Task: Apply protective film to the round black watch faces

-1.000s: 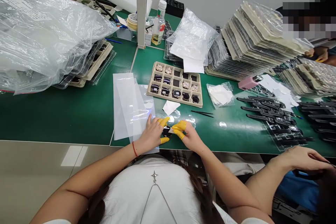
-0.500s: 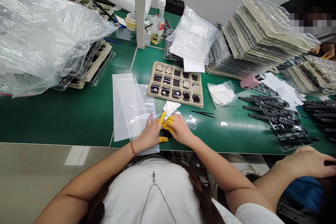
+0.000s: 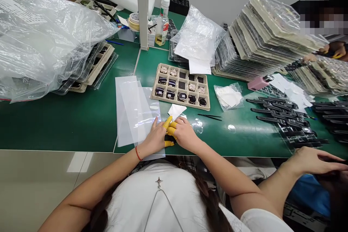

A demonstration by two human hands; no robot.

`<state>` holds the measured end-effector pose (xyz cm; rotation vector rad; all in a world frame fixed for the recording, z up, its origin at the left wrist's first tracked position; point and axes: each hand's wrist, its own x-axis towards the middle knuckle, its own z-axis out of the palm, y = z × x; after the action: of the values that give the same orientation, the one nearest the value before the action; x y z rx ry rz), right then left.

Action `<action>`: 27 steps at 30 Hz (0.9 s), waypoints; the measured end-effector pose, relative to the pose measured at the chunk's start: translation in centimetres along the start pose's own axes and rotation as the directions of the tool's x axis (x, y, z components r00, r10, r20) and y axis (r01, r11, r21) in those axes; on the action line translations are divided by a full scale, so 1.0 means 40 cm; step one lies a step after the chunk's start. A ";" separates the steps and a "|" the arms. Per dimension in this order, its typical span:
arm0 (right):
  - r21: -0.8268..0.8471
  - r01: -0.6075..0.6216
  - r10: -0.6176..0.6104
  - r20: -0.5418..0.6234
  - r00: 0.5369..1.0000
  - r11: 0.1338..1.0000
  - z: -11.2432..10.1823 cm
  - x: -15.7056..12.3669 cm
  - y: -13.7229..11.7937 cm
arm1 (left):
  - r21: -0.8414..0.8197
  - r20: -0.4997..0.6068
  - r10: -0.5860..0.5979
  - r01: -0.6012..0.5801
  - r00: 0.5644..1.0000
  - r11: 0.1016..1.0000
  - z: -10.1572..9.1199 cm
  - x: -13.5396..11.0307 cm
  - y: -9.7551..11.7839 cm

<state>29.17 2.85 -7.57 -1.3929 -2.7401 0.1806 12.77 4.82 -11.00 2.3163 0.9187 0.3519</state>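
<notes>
By the left hand is held a dark disc near the edge of the surface, exposed a second ago, now mostly covered by the right hand, whose grasp is hidden, its face presumably being worked; paper, tray, tweezers beyond.

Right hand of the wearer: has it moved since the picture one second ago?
Yes. The right hand has shifted to the left, farther from the black tweezers.
</notes>
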 end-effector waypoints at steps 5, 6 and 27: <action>0.350 -0.190 0.280 -0.229 0.932 0.917 0.009 -0.060 0.023 | 0.025 -0.022 0.046 -0.045 0.999 0.999 -0.001 -0.011 -0.003; 0.404 -0.207 0.327 -0.253 0.911 0.891 0.007 -0.076 0.025 | 0.037 -0.025 0.061 -0.060 0.998 0.997 -0.001 -0.012 -0.003; 0.368 -0.285 0.370 -0.184 0.911 0.885 0.025 -0.084 0.003 | 0.079 0.011 0.071 -0.071 0.997 0.994 -0.007 -0.004 0.006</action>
<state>31.15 0.14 -8.58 -1.6382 -2.1311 0.4327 12.65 4.70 -10.63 2.4264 0.8625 0.3412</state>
